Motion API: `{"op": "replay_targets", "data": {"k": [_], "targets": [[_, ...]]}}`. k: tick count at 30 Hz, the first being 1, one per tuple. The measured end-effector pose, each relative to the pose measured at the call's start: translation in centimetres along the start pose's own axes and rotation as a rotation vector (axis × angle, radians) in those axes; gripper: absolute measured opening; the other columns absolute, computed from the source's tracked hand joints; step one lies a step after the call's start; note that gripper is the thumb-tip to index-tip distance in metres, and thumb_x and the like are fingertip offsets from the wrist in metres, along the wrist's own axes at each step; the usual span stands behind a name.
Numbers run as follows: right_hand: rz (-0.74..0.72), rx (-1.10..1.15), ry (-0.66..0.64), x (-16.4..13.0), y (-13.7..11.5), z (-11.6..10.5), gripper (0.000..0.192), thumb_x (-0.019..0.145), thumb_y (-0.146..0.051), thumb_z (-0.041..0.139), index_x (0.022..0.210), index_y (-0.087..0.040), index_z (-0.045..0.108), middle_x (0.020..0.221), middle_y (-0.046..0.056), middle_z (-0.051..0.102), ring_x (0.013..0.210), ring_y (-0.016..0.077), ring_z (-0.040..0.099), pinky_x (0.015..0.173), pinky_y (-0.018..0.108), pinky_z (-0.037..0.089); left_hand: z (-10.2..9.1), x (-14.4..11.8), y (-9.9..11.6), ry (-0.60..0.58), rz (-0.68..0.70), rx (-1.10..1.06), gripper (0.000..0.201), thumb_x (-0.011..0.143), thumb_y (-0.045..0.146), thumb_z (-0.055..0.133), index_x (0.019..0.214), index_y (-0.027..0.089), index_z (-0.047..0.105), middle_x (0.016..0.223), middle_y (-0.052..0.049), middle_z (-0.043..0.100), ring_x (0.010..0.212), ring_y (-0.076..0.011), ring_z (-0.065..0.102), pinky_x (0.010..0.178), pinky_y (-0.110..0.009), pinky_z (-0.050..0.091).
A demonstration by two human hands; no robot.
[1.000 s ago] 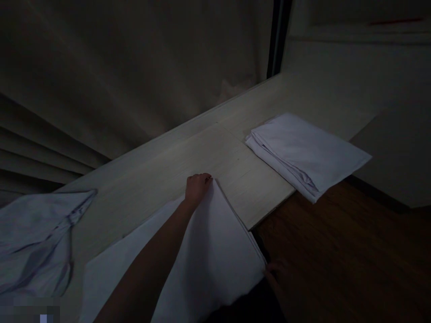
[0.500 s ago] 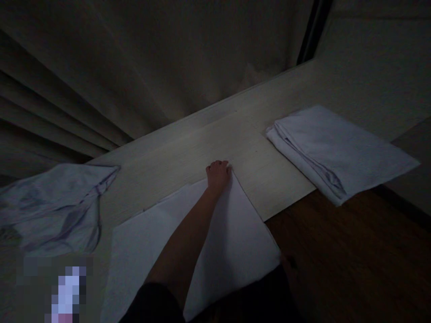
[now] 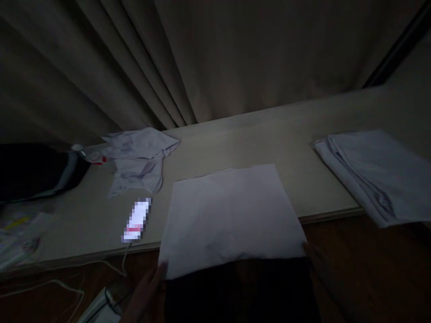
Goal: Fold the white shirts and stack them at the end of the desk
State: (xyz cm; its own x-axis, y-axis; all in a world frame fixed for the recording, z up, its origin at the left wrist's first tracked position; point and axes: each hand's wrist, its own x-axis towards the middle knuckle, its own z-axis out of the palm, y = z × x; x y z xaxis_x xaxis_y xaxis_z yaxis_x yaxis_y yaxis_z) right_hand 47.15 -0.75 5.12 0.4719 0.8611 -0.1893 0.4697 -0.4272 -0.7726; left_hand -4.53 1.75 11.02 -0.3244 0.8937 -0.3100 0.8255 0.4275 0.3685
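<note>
White folded cloth [image 3: 232,215] on the table [image 3: 296,134]; both hands, left hand [image 3: 153,280] and right hand [image 3: 314,255], grip its near corners.

Both hands sat low and near, dim in the dark. The left hand [image 3: 153,285] reached up from the near left, fingers extended. The right hand [image 3: 318,264] lay at the near right, its fingers too shadowed to read.

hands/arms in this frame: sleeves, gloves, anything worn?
Both are bare as far as the dim light shows. The left hand and its forearm show no sleeve, glove, watch or ring. The right hand is only a shadowed shape with no visible glove; its wrist is too dark to tell.
</note>
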Motion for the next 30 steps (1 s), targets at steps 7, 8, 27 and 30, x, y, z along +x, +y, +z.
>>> {"op": "replay_targets", "data": {"k": [7,8,27,30], "targets": [[-0.182,-0.136,0.164,7.5,-3.9,-0.1,0.045,0.081,-0.052,0.043,0.100,-0.015,0.059,0.099,0.014,0.064,0.095,0.0293,0.060,0.084,0.045,0.049,-1.5,5.9,4.7,0.230,0.083,-0.075,0.061,0.083,0.056,0.031,0.119,0.012,0.052,0.126,-0.017,0.058,0.113,-0.0274,0.058,0.099,-0.044,0.045],[-0.277,-0.174,0.178,8.9,-5.1,0.7,0.047,0.081,-0.050,0.042,0.106,-0.013,0.057,0.106,0.016,0.062,0.101,0.0294,0.057,0.089,0.046,0.046,-1.5,7.4,6.1,0.290,0.190,-0.002,0.060,0.084,0.054,0.030,0.123,0.012,0.050,0.131,-0.018,0.054,0.121,-0.0283,0.052,0.103,-0.045,0.041],[-0.637,-0.721,0.045,25.8,-15.9,15.4,0.059,0.092,-0.047,0.028,0.136,-0.009,0.041,0.146,0.018,0.034,0.135,0.0325,0.027,0.108,0.050,0.022,2.7,25.7,15.4,0.325,0.463,0.403,0.061,0.088,0.050,0.028,0.137,0.015,0.037,0.147,-0.021,0.034,0.137,-0.0383,0.025,0.109,-0.059,0.020],[-0.683,-0.640,0.075,25.3,-17.3,14.1,0.058,0.091,-0.045,0.030,0.134,-0.008,0.041,0.144,0.020,0.036,0.134,0.0318,0.028,0.107,0.049,0.025,0.7,24.9,16.5,0.377,0.446,0.352,0.060,0.088,0.047,0.030,0.136,0.012,0.037,0.146,-0.022,0.035,0.137,-0.0387,0.025,0.108,-0.059,0.020]]}}
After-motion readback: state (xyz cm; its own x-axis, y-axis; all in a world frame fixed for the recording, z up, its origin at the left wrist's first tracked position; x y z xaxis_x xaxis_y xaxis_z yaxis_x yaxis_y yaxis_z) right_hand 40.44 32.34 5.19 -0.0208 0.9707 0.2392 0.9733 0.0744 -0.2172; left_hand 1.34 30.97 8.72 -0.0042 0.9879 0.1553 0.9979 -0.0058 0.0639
